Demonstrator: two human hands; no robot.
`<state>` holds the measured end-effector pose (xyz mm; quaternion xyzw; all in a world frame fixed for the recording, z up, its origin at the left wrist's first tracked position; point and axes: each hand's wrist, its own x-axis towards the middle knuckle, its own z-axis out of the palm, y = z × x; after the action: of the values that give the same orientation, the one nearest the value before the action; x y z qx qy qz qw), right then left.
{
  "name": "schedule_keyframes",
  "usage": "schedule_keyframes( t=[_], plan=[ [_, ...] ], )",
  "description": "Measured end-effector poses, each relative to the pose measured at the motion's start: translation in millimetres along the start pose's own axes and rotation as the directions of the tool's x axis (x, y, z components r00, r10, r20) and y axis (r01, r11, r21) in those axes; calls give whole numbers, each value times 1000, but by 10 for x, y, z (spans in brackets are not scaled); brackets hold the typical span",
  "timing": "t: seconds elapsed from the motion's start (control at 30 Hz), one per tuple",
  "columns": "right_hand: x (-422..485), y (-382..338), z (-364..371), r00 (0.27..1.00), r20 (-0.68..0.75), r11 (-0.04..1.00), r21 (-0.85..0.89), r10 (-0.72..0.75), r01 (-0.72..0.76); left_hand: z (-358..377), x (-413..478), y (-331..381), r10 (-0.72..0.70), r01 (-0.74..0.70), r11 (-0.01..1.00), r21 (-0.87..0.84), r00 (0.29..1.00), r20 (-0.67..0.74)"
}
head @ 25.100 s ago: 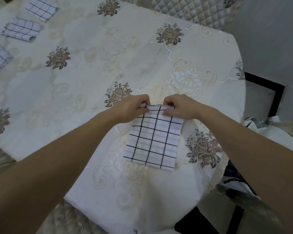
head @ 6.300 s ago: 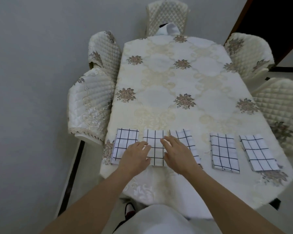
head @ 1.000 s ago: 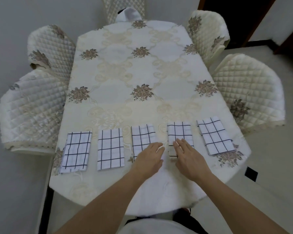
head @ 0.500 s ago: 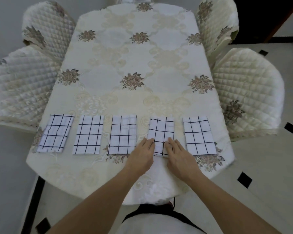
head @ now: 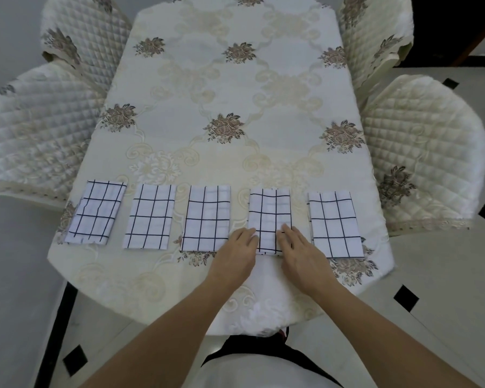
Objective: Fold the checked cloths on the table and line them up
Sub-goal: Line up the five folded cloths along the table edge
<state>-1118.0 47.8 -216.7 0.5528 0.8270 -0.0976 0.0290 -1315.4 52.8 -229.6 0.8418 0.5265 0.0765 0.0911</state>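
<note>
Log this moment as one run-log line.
cloths: five folded, in a row on table | left hand: flat on fourth cloth | right hand: flat on same cloth | step: aligning

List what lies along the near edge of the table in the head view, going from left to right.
first checked cloth → second checked cloth → third checked cloth → left hand → fourth checked cloth → right hand → fifth checked cloth

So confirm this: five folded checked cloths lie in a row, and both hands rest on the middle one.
Not the middle one. The head view shows the left hand and right hand on the fourth cloth from the left; five folded cloths in a row is right.
</note>
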Motion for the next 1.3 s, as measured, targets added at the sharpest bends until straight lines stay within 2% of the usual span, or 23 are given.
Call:
schedule_keyframes(
  t=[0.23,0.57,0.73,0.87,1.03,1.13,1.3],
  plan=[
    [24,12,19,999,37,1000,20,7,-8,17,27,-30,2,-2,1000,-31,1000,0],
    [18,-13,46,999,30,997,69,38,-40,30,33,-80,-74,76,994,-83,997,34],
    [-76,90,-88,999,-10,996,79,43,-42,-64,72,0,22,-24,998,-54,999,-29],
    [-201,347,-226,993,-66,995,46,94,-91,-18,242,282,113,-115,992,-60,993,-42],
    [-475,830,-221,989,-23,989,29,147,-146,-6,458,786,178,-178,982,-58,984,2],
    [-608,1144,-197,995,-14,994,-36,100,-100,53,546,1058,154,-153,988,-28,987,46],
    [-721,1448,-143,999,-39,1000,0,27,-27,220,628,1362,138,-144,988,55,987,87]
  ],
)
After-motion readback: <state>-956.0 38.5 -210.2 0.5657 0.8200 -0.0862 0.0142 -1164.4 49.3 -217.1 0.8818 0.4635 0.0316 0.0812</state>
